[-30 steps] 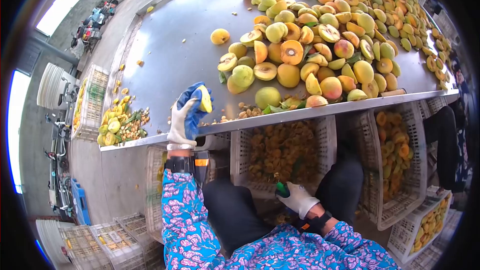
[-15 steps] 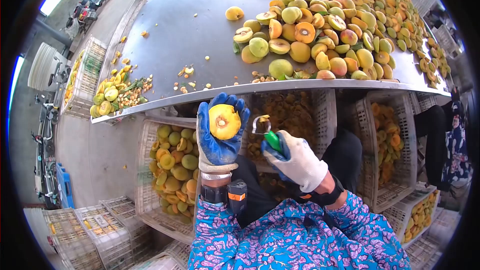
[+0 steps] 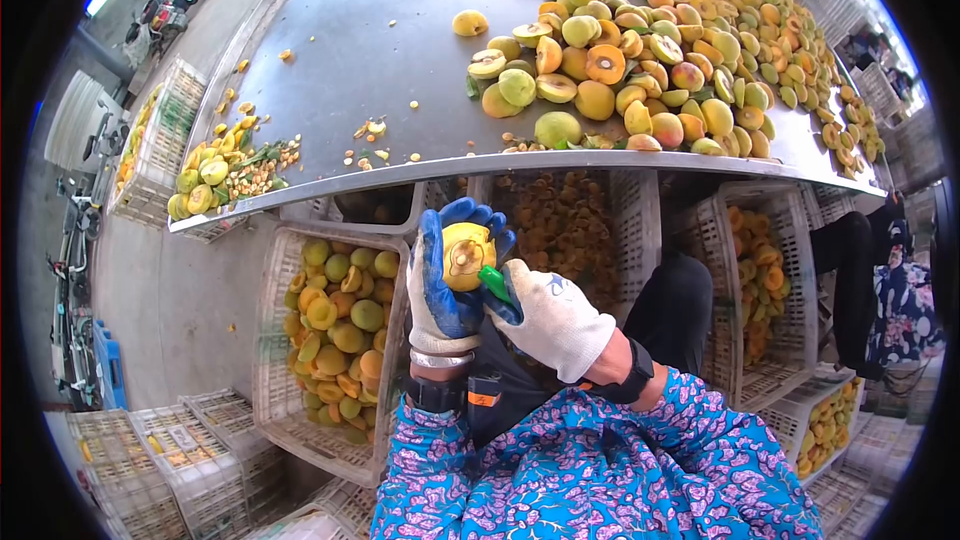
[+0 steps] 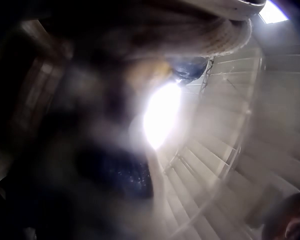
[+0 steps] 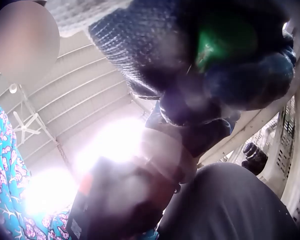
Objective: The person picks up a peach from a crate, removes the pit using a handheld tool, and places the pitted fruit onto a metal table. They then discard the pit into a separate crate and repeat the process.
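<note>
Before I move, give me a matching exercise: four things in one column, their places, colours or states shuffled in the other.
1. Cut fruit
2. Tool handle
3. Right hand
4. Large fruit heap

A. Green
B. On the metal table
C. Held in the left hand
D. Fingers curled round a handle

Pairs: 1-C, 2-A, 3-D, 4-B

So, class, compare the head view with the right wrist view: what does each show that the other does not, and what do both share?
Only the head view: the stone fruit pile on the metal tabletop, and the cut stone fruit in the left hand.

Only the right wrist view: the white ceiling fan under the ribbed ceiling.

Both: the right hand gripping a green handle, the patterned blue clothing and plastic crates.
</note>
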{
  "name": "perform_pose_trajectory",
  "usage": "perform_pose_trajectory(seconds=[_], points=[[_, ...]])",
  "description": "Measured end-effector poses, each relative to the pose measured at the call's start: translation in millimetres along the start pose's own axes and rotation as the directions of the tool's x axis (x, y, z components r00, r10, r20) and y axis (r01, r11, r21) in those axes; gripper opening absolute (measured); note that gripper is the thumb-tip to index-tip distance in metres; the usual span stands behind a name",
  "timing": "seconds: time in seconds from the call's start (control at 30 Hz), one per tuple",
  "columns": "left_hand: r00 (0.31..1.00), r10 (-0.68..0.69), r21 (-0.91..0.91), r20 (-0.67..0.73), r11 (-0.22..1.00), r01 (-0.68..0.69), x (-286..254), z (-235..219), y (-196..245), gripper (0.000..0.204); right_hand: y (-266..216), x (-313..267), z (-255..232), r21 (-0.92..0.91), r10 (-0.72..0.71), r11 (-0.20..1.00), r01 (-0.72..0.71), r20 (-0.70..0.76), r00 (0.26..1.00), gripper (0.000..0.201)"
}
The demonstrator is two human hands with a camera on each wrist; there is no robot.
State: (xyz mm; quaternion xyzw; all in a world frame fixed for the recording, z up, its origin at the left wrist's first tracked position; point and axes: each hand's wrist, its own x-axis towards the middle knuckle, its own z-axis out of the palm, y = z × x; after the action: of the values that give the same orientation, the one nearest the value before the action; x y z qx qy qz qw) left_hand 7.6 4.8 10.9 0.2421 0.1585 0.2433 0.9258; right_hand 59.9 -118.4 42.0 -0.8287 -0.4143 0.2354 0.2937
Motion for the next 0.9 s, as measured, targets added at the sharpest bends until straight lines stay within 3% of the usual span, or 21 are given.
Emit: perform_pose_trajectory(seconds=[0.33, 0.37, 0.47, 0.5, 0.53, 0.6, 0.7, 0.8, 0.83, 0.9], points=[[0.997, 0.036, 0.33, -0.07, 0.944, -0.011, 3.8, -7.2, -9.7, 0.042, 32.3, 4.9, 28.4, -0.026, -0.003, 1.0, 0.004, 0.024, 1.0, 0.032], [0.996, -0.024, 0.239, -0.091, 0.97, 0.046, 8.2, -12.7, -12.2, 0.041, 34.5, 6.2, 28.1, -0.018, 0.002, 1.0, -0.002, 0.027, 1.0, 0.032], [0.997, -0.029, 0.331, -0.067, 0.942, 0.049, 15.7, -16.6, -15.0, 0.04, 47.3, 12.3, 27.1, 0.096, 0.009, 0.995, -0.019, 0.112, 0.994, 0.032], [0.998, -0.003, 0.353, -0.062, 0.935, 0.025, 11.5, -7.4, -12.5, 0.039, 45.0, 10.2, 21.9, 0.144, 0.024, 0.989, -0.04, 0.112, 0.993, 0.031], [0.997, 0.029, 0.249, -0.074, 0.968, -0.01, 11.6, -3.2, -16.0, 0.039, 40.2, 7.7, 14.3, 0.192, 0.039, 0.979, -0.06, 0.115, 0.993, 0.031], [0.979, 0.192, 0.264, -0.066, 0.95, -0.169, 4.2, 10.9, -24.5, 0.039, 36.5, 3.7, 12.2, 0.269, 0.052, 0.96, -0.079, 0.106, 0.993, 0.031], [0.984, 0.173, 0.398, 0.031, 0.901, -0.171, 0.1, -1.4, -20.0, 0.037, 31.8, -3.3, 24.4, 0.31, 0.101, 0.942, -0.131, 0.112, 0.989, 0.03], [0.999, 0.049, 0.445, 0.008, 0.895, -0.048, -1.7, -2.2, -14.2, 0.034, 27.8, -8.4, 14.4, 0.269, 0.064, 0.958, -0.099, 0.135, 0.989, 0.029], [0.997, 0.071, 0.522, 0.03, 0.85, -0.076, -0.9, -1.5, -14.4, 0.033, 30.5, -8.3, 11.6, 0.277, 0.05, 0.956, -0.1, 0.181, 0.982, 0.029], [0.999, -0.018, 0.571, 0.033, 0.821, -0.005, 3.1, 1.1, -10.3, 0.033, 38.3, -1.9, 3.6, 0.289, 0.003, 0.954, -0.082, 0.265, 0.964, 0.029]])
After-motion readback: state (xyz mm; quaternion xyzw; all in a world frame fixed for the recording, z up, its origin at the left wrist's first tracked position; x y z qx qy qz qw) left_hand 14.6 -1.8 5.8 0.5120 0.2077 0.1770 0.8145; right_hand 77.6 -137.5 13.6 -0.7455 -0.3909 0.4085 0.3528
